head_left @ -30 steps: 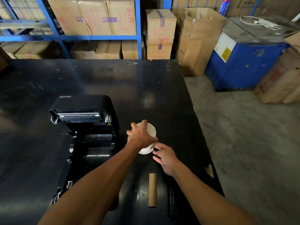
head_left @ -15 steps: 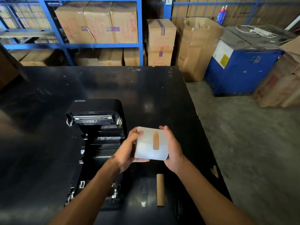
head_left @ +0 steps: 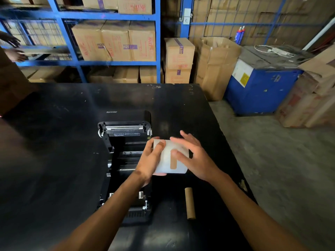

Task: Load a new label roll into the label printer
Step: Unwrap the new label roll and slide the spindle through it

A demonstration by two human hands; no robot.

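A white label roll with a strip of brown tape on it is held above the table, just right of the open black label printer. My left hand grips the roll from its left side. My right hand rests on the roll's top and right side with fingers spread. The printer's lid is swung back, and its paper bay lies open and looks empty. An empty brown cardboard core lies on the table near my right forearm.
The black table ends at a right edge beside grey floor. Behind it stand blue shelving with cardboard boxes, more boxes and a blue machine. Another person's hands show at the far left.
The roll went from lying on the table to being lifted in both hands. It has shifted left toward the printer, and my right fingers have spread over its top.
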